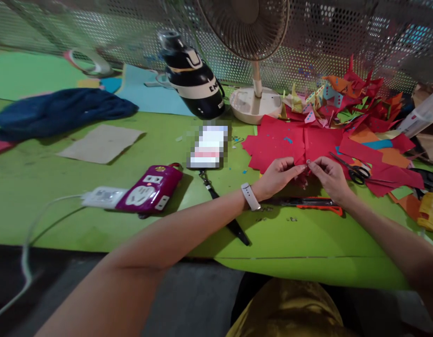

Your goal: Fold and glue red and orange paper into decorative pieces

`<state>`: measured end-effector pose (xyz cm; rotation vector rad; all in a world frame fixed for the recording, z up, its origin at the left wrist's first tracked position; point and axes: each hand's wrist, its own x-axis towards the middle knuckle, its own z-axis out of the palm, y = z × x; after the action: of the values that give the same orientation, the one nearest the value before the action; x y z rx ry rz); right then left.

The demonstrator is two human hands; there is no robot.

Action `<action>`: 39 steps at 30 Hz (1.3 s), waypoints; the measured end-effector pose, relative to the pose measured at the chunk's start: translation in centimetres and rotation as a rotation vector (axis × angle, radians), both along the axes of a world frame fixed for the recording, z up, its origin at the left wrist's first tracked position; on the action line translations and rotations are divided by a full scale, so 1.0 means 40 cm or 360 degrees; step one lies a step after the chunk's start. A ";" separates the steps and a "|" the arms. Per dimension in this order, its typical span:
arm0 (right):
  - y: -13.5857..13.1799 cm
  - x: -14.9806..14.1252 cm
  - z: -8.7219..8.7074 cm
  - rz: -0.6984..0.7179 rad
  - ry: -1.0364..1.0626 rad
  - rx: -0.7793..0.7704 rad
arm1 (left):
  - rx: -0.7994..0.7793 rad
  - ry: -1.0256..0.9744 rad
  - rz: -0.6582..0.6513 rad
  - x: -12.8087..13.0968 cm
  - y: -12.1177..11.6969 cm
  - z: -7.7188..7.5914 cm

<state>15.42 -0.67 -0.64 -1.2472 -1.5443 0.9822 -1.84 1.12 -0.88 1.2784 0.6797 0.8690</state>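
Observation:
My left hand [279, 176] and my right hand [328, 177] meet at the near edge of a stack of red paper [279, 140]. Thumb and forefinger of each are pinched together, the fingertips nearly touching. Between them is something small and reddish, too small to make out for certain. A narrow red strip stands up along the middle of the paper just beyond the fingers. Right below the hands lies an orange and black utility knife [314, 203]. Black-handled scissors [358, 174] rest on red paper beside my right hand.
A phone [208, 146], a purple power strip [149, 189] and a dark bottle [195, 79] stand or lie to the left. Behind are a fan [256, 100] and a heap of folded coloured paper [360, 93]. A dark blue cloth [65, 112] lies far left.

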 end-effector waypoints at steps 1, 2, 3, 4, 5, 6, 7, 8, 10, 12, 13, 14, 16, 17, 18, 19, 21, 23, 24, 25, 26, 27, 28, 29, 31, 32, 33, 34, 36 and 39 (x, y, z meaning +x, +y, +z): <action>0.000 0.000 0.000 -0.0001 0.0006 -0.0003 | -0.0001 0.0004 0.0005 0.000 0.000 0.000; 0.000 -0.001 -0.001 -0.0004 0.0015 -0.0006 | -0.0004 0.0009 0.0007 0.000 0.000 0.000; 0.001 -0.001 -0.001 -0.0009 0.0024 -0.0008 | -0.0006 0.0014 0.0006 0.000 -0.001 0.000; 0.001 -0.001 -0.002 -0.0014 0.0030 -0.0010 | -0.0007 0.0016 0.0005 0.000 -0.001 0.001; 0.001 -0.001 -0.002 -0.0018 0.0033 -0.0012 | -0.0004 0.0015 0.0006 0.000 -0.001 0.001; 0.001 -0.001 -0.002 -0.0018 0.0034 -0.0016 | 0.0001 0.0012 0.0006 0.000 -0.001 0.002; 0.001 -0.001 -0.003 -0.0018 0.0035 -0.0018 | 0.0008 0.0007 0.0007 0.001 -0.001 0.002; 0.001 0.000 -0.003 -0.0016 0.0036 -0.0019 | 0.0014 0.0001 0.0011 0.001 -0.001 0.003; 0.002 0.002 -0.004 -0.0016 0.0030 -0.0017 | 0.0011 -0.0003 0.0010 0.001 0.000 0.003; 0.002 0.003 -0.005 -0.0019 0.0001 -0.0006 | -0.0014 -0.0011 0.0004 0.002 0.000 0.001; 0.002 0.004 -0.005 -0.0024 -0.0018 0.0005 | -0.0025 -0.0017 -0.0001 0.003 0.000 0.000; 0.002 0.004 -0.006 -0.0029 -0.0035 0.0020 | -0.0032 -0.0025 -0.0008 0.003 0.000 -0.001; 0.001 0.003 -0.007 -0.0045 -0.0061 0.0058 | -0.0032 -0.0038 -0.0019 0.004 0.000 -0.004; 0.001 0.003 -0.007 -0.0053 -0.0071 0.0075 | -0.0030 -0.0040 -0.0024 0.004 0.000 -0.005; 0.001 0.002 -0.007 -0.0059 -0.0081 0.0087 | -0.0029 -0.0038 -0.0026 0.004 0.001 -0.006; 0.001 0.002 -0.007 -0.0063 -0.0089 0.0095 | -0.0030 -0.0034 -0.0027 0.004 0.001 -0.007; 0.001 0.001 -0.006 -0.0061 -0.0096 0.0107 | -0.0032 -0.0014 -0.0035 0.004 0.001 -0.007; 0.001 0.001 -0.005 -0.0049 -0.0083 0.0110 | -0.0027 0.0002 -0.0034 0.003 0.001 -0.007; 0.002 0.000 -0.004 -0.0043 -0.0072 0.0108 | -0.0021 0.0010 -0.0033 0.003 0.001 -0.006; 0.002 0.000 -0.004 -0.0036 -0.0058 0.0103 | -0.0013 0.0016 -0.0027 0.002 0.001 -0.005; 0.002 0.000 -0.004 -0.0032 -0.0042 0.0098 | -0.0003 0.0021 -0.0021 0.002 0.001 -0.004; 0.003 0.000 -0.004 -0.0031 -0.0026 0.0092 | 0.0008 0.0030 -0.0016 0.001 0.001 -0.004; 0.003 0.000 -0.004 -0.0030 -0.0013 0.0088 | 0.0017 0.0040 -0.0015 0.001 0.001 -0.003; 0.002 0.000 -0.003 -0.0029 -0.0006 0.0083 | 0.0024 0.0049 -0.0015 0.000 0.000 -0.003; 0.002 0.001 -0.003 -0.0025 -0.0009 0.0075 | 0.0034 0.0062 -0.0016 0.000 -0.001 -0.002; 0.001 0.002 -0.002 -0.0025 -0.0014 0.0072 | 0.0036 0.0066 -0.0017 0.000 -0.002 -0.002; 0.001 0.002 -0.002 -0.0025 -0.0017 0.0069 | 0.0035 0.0068 -0.0018 0.000 -0.002 -0.002; 0.000 0.003 -0.001 -0.0027 -0.0017 0.0067 | 0.0033 0.0066 -0.0018 0.000 -0.003 -0.002; -0.001 0.004 0.000 -0.0029 -0.0009 0.0061 | 0.0023 0.0051 -0.0024 0.000 -0.003 -0.002; -0.001 0.006 0.003 -0.0007 0.0013 0.0050 | 0.0000 -0.0001 -0.0045 0.001 -0.003 -0.003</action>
<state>15.67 -0.70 -0.50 -1.2230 -1.5440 0.9558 -1.79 1.00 -0.98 1.2847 0.6597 0.8463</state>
